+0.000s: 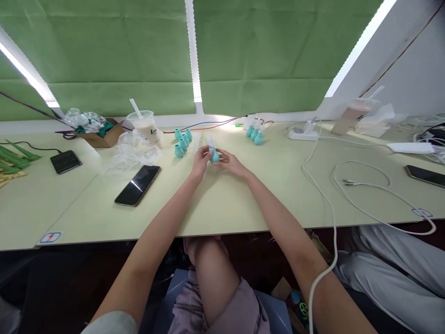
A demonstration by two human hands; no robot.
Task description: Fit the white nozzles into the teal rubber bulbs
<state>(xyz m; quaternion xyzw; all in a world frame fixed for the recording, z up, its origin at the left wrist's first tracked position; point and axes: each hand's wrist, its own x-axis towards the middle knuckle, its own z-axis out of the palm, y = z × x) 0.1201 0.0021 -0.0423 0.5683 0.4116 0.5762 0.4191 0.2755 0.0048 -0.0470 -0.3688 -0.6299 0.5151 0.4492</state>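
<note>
A small, glossy turquoise vase with a round belly and narrow neck (215, 157) is held between the fingers of the left hand (200, 162) and those of the right hand (232, 163), above the pale yellow-green bench (222, 208). The left fingers are closed narrowly about its neck side, the right ones curved in on its belly; it leans, neck toward the left fingers. A whitish translucent piece (211, 140) shows just beyond the fingers, by the neck; whether it touches the vase cannot be told.

Near the left fingers, on their left, stands a cluster of matching open-necked turquoise vases (178, 151). To the right of the right fingers and farther back are three turquoise vases with whitish tops (258, 138).

Farther left of the fingers lie a black glass-faced smartphone (137, 186), a crumpled clear plastic bag (128, 150), a clear lidded drink cup with a straw (145, 127) and a brown cardboard box (104, 137) of wrappings.

Well to the right of the fingers sits a white plastic power strip (298, 135). From there a long white cable (328, 204) runs nearer the wearer and hangs in front of the right forearm, well apart from the fingers.
</note>
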